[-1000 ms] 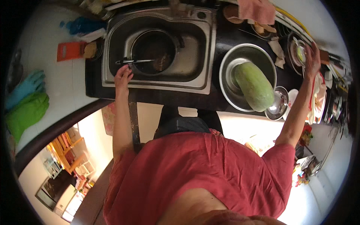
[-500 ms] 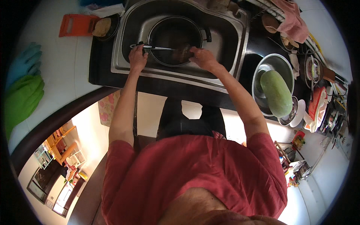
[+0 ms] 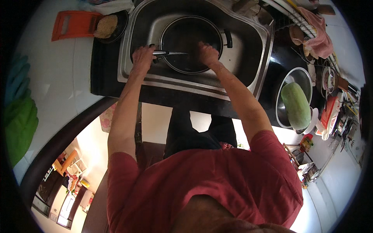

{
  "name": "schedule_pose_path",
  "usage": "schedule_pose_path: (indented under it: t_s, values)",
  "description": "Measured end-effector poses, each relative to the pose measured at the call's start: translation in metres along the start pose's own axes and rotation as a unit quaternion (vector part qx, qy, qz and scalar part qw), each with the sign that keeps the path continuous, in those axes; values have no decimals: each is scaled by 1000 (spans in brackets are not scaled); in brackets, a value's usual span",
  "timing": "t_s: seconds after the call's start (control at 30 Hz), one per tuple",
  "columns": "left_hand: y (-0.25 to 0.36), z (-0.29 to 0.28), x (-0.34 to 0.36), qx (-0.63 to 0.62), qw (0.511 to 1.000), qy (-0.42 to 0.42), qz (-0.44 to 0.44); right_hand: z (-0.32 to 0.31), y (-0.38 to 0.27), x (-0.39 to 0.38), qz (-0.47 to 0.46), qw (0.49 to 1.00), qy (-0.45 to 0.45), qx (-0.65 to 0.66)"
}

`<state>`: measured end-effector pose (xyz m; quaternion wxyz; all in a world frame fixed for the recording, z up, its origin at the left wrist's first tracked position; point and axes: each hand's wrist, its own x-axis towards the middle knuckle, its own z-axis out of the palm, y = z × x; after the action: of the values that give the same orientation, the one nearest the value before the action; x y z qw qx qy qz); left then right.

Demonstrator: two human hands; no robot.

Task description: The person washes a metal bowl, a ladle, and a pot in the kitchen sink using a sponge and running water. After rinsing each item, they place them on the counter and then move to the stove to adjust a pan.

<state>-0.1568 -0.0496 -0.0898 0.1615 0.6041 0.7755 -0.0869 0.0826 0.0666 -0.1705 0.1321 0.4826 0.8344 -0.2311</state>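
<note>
A dark round pot (image 3: 191,70) with black side handles sits in the steel sink (image 3: 248,58). My left hand (image 3: 143,58) is at the pot's left rim, closed around the handle of what looks like a knife (image 3: 171,53). The tool's black-and-silver handle points left, and its thin bright blade reaches right over the pot. Whether these fingers also grip the pot's left handle is unclear. My right hand (image 3: 208,53) is over the right half of the pot, fingers curled, apart from the blade tip. Whatever it may hold is hidden. The pot's inside is too dark to make out.
Right of the sink, a steel bowl (image 3: 280,105) holds a large pale green gourd (image 3: 296,105). A pink cloth (image 3: 314,27) hangs over a rack behind it. An orange grater-like tool (image 3: 74,25) and a tan scrubber (image 3: 106,26) lie left; green gloves (image 3: 20,130) hang far left.
The view has shifted, so the sink and bowl appear farther right. My right hand's fingers have curled in more, and the brownish blur beside them no longer shows. My left hand keeps its hold.
</note>
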Motion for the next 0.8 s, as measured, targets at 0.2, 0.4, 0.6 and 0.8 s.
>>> schedule_pose_path:
  t_s: [0.2,0.4,0.6,0.8]
  values:
    - [27,-35,-24,-111,992,-27,-63,35,43,30,-14,977,210,-9]
    - [15,-14,-44,-623,742,-142,-203,-7,17,2,-143,955,138,219]
    - [37,7,-50,-834,489,-90,-240,-56,-49,-79,-232,889,169,357]
    - [80,-10,-45,-877,417,-4,-239,-57,-71,-104,-309,897,157,273]
